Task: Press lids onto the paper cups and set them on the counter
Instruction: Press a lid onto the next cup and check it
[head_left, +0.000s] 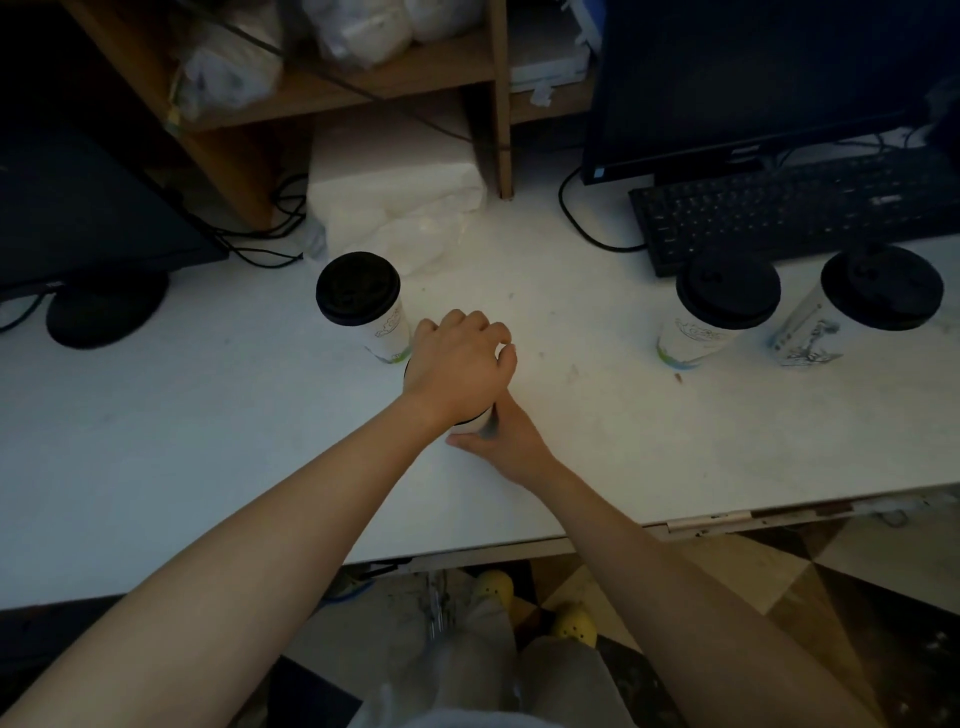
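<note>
A white paper cup (474, 423) stands on the white counter (208, 426) near its middle. My left hand (457, 364) lies over the cup's top with fingers curled down round the black lid, which is almost wholly hidden. My right hand (506, 441) grips the cup's side low down, thumb on the near side. Just beyond stands a lidded cup (363, 304) with a black lid. Two more lidded cups (722, 306) (872, 301) stand at the right.
A black keyboard (795, 208) and a monitor (769, 78) sit at the back right. Another monitor's stand (104, 306) is at the left, with cables. White crumpled wrapping (400, 208) lies under the wooden shelf (363, 78). The counter's front edge runs close below my arms.
</note>
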